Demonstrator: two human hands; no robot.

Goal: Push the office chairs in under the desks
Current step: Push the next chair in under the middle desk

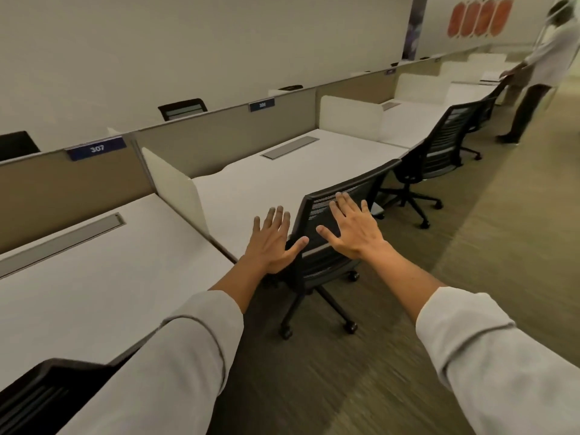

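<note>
A black mesh-backed office chair [342,196] stands at the front edge of the middle white desk [260,189], its seat partly under the top and its wheeled base out on the carpet. My left hand [273,240] is spread flat in front of the chair's left side, fingers apart. My right hand [353,227] is spread over the mesh backrest; whether it touches is unclear. A second black chair [439,146] stands at the following desk, with another behind it. The backrest of a chair [37,394] shows at bottom left against the near desk [94,284].
White side screens [175,186] and a beige back partition with blue number plates [95,148] divide the desks. Carpeted aisle runs along the right. A person [543,70] stands at the far end of the row by a chair. More chair backs rise behind the partition.
</note>
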